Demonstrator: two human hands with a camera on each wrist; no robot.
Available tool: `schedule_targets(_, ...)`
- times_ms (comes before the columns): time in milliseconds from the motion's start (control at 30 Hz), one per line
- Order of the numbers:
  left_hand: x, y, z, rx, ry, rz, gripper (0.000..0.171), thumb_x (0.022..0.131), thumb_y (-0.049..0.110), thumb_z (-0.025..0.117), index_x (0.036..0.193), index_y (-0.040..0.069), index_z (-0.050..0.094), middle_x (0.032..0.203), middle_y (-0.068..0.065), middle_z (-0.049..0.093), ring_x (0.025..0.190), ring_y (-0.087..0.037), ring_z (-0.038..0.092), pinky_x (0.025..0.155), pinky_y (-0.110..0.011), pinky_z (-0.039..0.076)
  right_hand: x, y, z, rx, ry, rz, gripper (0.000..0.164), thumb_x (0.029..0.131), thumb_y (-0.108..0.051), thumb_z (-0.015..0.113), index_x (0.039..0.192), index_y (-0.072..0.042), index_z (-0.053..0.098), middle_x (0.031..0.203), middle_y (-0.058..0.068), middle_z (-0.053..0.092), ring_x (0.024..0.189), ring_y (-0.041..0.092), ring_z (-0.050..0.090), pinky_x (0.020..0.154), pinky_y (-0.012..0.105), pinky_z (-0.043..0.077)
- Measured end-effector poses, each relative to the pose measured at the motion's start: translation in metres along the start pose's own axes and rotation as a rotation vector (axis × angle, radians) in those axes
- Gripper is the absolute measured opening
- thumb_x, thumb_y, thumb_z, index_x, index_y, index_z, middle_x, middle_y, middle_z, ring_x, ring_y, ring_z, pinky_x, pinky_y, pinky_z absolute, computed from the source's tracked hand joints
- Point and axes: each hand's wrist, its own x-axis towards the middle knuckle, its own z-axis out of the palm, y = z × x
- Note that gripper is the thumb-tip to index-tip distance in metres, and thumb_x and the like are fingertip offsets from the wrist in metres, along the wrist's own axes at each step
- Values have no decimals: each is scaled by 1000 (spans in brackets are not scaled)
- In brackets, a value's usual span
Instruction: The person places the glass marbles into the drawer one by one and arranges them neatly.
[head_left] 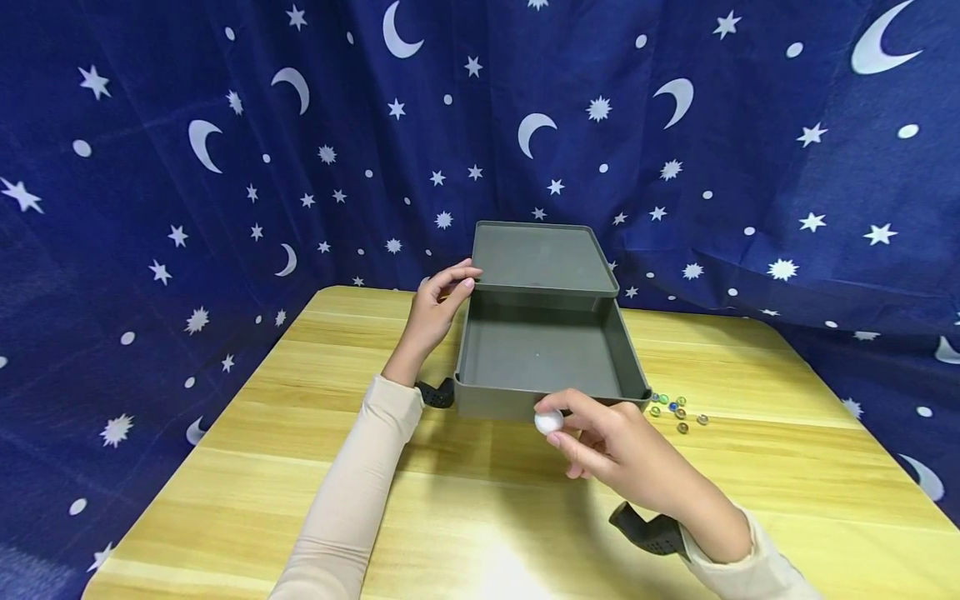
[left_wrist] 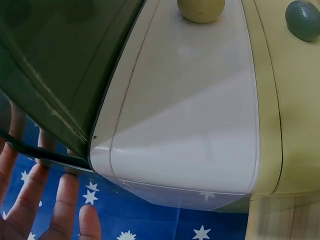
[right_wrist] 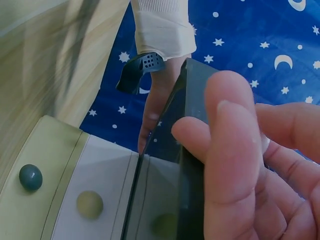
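A small chest of drawers stands on the table, its grey top [head_left: 543, 257] at the back. The grey top drawer [head_left: 536, 350] is pulled out toward me. My right hand [head_left: 615, 450] pinches the round white knob [head_left: 549, 422] on that drawer's front between thumb and fingers. With fingers extended, my left hand [head_left: 435, 312] rests at the upper left edge of the chest. In the left wrist view, a white drawer [left_wrist: 185, 115] with a yellowish knob [left_wrist: 201, 10] and a yellow drawer [left_wrist: 300, 115] with a grey-green knob [left_wrist: 303, 21] appear, both pushed in.
Several small glass marbles [head_left: 680, 413] lie on the wooden table [head_left: 300, 467], right of the pulled-out drawer. A dark blue curtain [head_left: 450, 108] with white stars and moons hangs behind the table and along its sides.
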Motion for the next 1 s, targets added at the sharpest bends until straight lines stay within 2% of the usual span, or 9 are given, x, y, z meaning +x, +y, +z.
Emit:
schedule_targets(367,3,0,0,-16,-1,-3,27,108,6,62,128,-8,72,155,-17,61,135,-33,62,102,-30,49,-1,4,-3,-28,-30,-56,37,101,7,69,133,-11,63,101,7,79,66,-6,66,64,21,58)
schedule_targets(700,2,-2,0,-5,5,-20,27,108,8,62,129,-7,72,155,-16,61,132,-33,64,101,-28,49,-4,-4,-15,-94,-66,-15,43,102,0,72,141,-16,62,99,-3,81,67,-6,64,58,20,53)
schedule_targets(867,2,-1,0,0,-1,-22,28,109,9,62,129,-7,72,156,-16,60,133,-33,64,102,-30,49,-7,-5,-27,-76,-28,-115,44,95,5,76,133,-15,66,90,-12,76,65,-3,62,61,17,51)
schedule_targets(1000,2,0,0,-5,5,-21,27,109,8,62,129,-7,72,155,-16,61,133,-34,64,102,-29,49,-7,-4,-37,5,-8,-171,48,90,16,75,129,-12,68,90,-10,77,70,3,68,65,19,55)
